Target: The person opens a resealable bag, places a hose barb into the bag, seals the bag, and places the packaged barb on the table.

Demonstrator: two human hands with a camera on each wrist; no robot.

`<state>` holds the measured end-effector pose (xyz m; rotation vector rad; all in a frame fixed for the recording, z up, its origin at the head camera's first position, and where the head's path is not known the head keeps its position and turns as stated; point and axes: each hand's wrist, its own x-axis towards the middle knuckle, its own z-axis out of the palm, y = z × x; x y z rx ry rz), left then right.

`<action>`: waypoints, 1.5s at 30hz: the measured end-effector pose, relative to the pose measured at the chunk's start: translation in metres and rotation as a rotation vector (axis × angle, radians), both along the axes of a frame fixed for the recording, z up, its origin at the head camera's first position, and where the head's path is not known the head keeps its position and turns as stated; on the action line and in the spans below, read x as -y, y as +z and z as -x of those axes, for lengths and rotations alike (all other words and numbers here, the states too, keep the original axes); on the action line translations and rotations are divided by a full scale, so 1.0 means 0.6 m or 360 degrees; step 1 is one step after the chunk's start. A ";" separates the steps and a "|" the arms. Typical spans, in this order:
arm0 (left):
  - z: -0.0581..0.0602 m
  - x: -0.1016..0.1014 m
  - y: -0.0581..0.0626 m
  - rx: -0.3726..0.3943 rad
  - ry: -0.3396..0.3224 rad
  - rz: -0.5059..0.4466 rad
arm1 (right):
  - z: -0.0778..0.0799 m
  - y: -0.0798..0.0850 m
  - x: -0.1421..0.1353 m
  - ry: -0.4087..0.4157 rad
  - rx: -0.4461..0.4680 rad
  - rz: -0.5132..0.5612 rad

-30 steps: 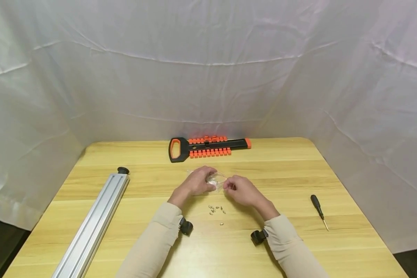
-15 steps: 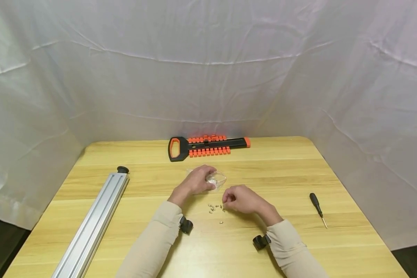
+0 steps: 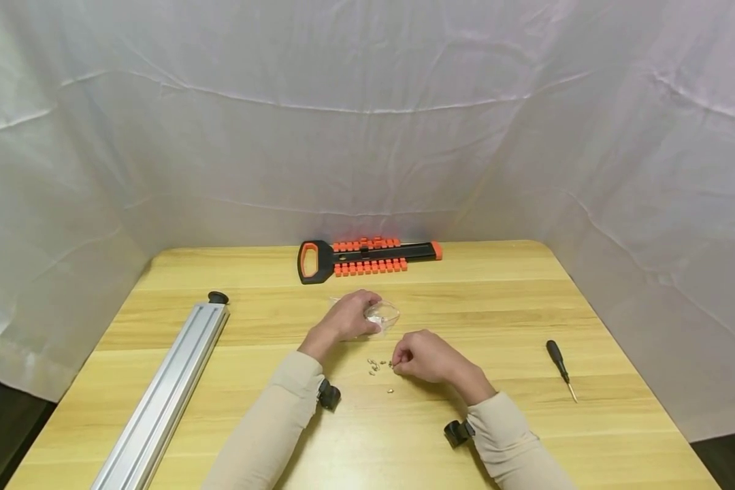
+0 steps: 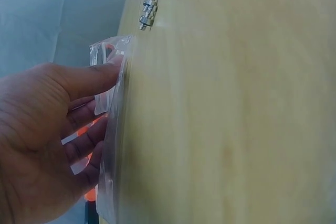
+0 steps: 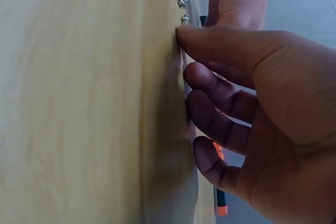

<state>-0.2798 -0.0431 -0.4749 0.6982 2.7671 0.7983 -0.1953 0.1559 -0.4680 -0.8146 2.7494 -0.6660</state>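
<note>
My left hand [image 3: 345, 318] holds a clear plastic bag [image 4: 113, 171], thumb on one face and fingers behind it. The bag's mouth [image 3: 384, 314] stands toward the right; small things inside are too unclear to name. Several small metal screws [image 3: 374, 365] lie loose in front of the bag, and a single screw [image 3: 390, 391] lies nearer to me. My right hand [image 3: 430, 356] is down at the right side of the group, thumb and forefinger together at the tabletop. They appear to pinch one screw, mostly hidden by the fingertips. Another screw [image 5: 185, 19] shows just past the thumb.
A black-and-orange tool rack [image 3: 367, 257] lies along the table's back edge. At left lies a long aluminium rail [image 3: 165, 395] with a black knob [image 3: 218, 298] at its far end. A black-handled screwdriver [image 3: 559, 361] lies at right. White sheeting [image 3: 367, 122] hangs around the table.
My right hand has left the bag's mouth and come down toward me to the screws; its fingertips now cover the rightmost one. My left hand stays in place with the bag.
</note>
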 end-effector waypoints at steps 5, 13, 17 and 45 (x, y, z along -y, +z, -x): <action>-0.002 -0.001 0.003 0.0018 0.0019 0.0006 | -0.001 -0.003 0.001 -0.0022 -0.0031 -0.0009; -0.002 -0.002 0.004 -0.0003 -0.0007 0.0029 | -0.005 -0.004 0.006 -0.0018 -0.0055 -0.0036; -0.002 -0.001 0.003 -0.0018 -0.0016 0.0039 | -0.005 0.000 0.004 0.0040 -0.0051 -0.0055; -0.005 0.001 0.003 -0.0008 -0.0009 0.0038 | 0.023 0.001 -0.009 -0.0047 -0.0161 -0.0080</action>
